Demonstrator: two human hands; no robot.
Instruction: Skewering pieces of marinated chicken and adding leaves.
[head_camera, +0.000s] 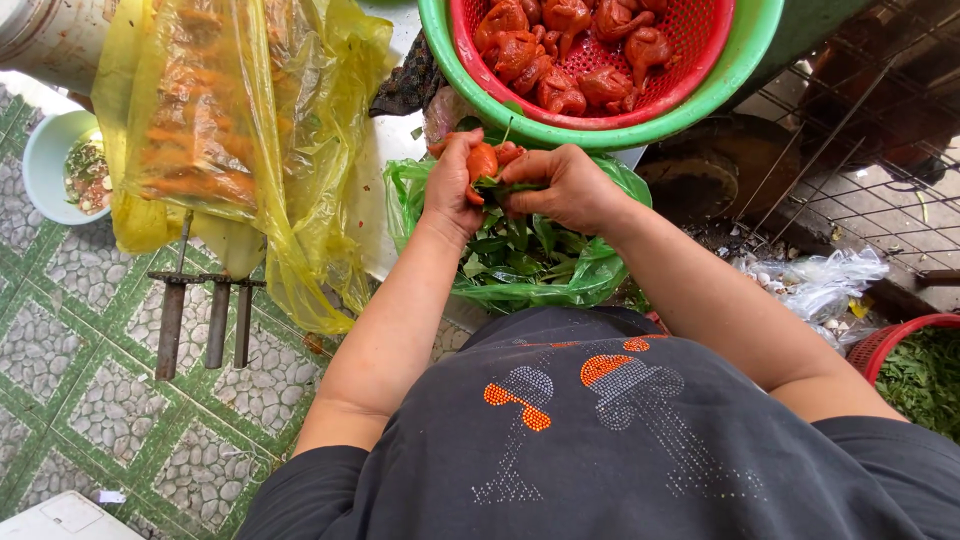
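Observation:
My left hand (452, 185) and my right hand (562, 187) meet over a green plastic bag of leaves (520, 262). Together they hold a small orange-red marinated bird (484, 160) with green leaves pressed against it. My left fingers grip its left side, my right fingers pinch the leaf at its underside. Just beyond stands a green basin (745, 60) holding a red perforated basket (702, 40) filled with several more orange-red birds (560, 60).
A yellow plastic bag (235, 140) covers orange pieces on metal skewers (170, 320) at left. A pale bowl of chopped herbs (45, 165) sits far left. A wire rack (850, 160), a clear bag (820, 280) and a red basket of greens (915, 365) lie right. Tiled floor (90, 400) below.

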